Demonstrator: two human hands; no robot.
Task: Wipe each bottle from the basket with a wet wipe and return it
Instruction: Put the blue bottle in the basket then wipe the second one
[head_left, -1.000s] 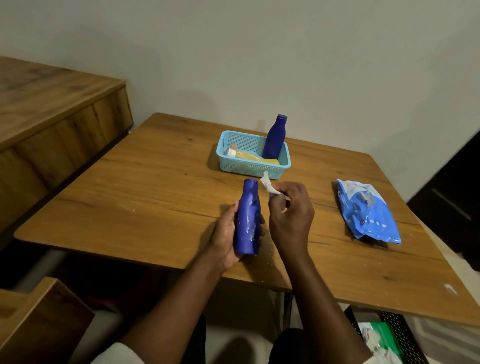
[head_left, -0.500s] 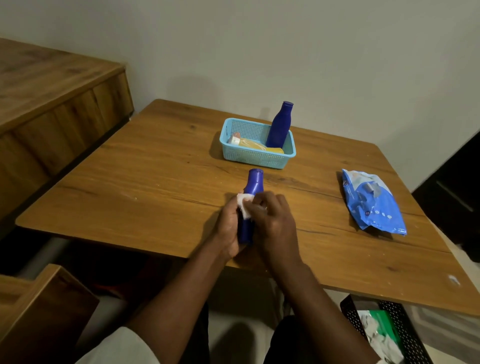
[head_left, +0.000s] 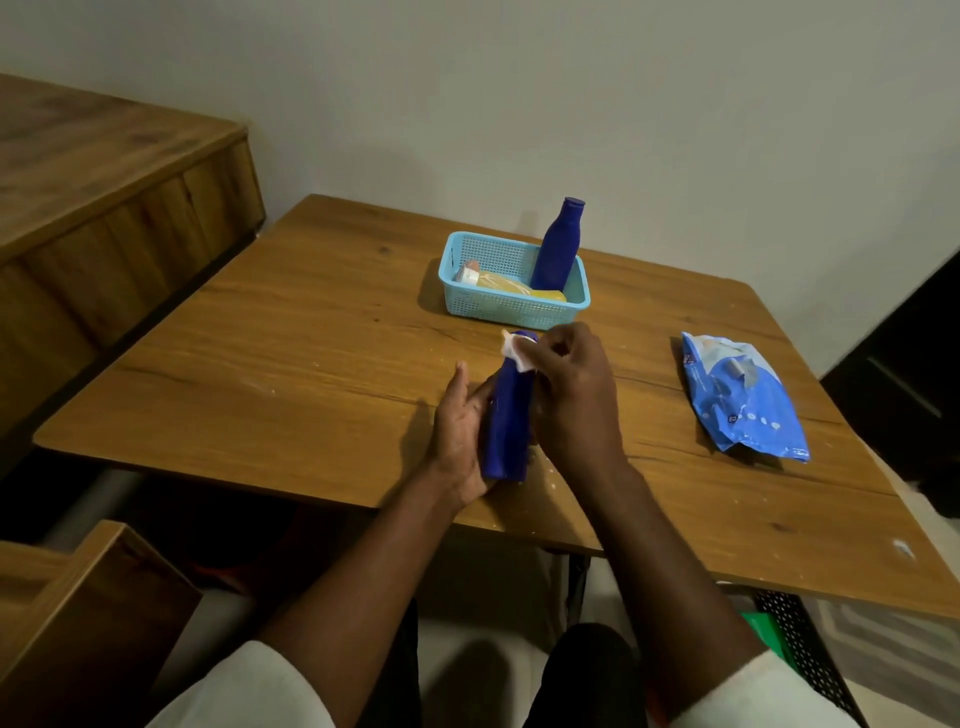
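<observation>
Head view: bottle (head_left: 506, 415) cap points away.

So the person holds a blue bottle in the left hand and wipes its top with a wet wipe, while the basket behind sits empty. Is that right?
Not quite: the basket is not empty. The head view shows another blue bottle standing in it and a yellow bottle lying beside that. The rest holds: the left hand holds the blue bottle and the right hand holds the wet wipe at its top.
</observation>
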